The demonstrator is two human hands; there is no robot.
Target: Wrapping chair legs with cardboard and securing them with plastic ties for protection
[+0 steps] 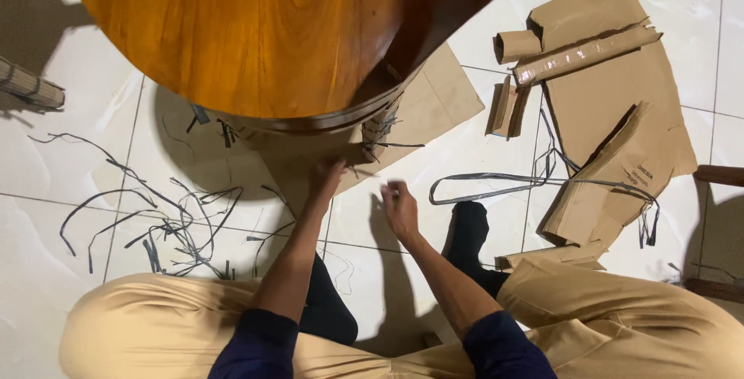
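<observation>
My left hand (325, 177) reaches forward under the rim of a round wooden table (240, 30), its fingers touching brown cardboard (434, 96) wrapped around the table's leg; what it grips is hidden in shadow. My right hand (399, 207) hovers just to the right, fingers pinched together near a thin dark strap (395, 145) bound round the leg. I sit on the tiled floor in tan trousers with dark sleeves.
Cut black plastic straps (155, 220) lie scattered on the white tiles at left. A long strap loop (496, 181) and torn cardboard sheets and rolls (612, 108) lie at right. A woven object (27, 84) sits at far left, dark wood (721, 175) at right.
</observation>
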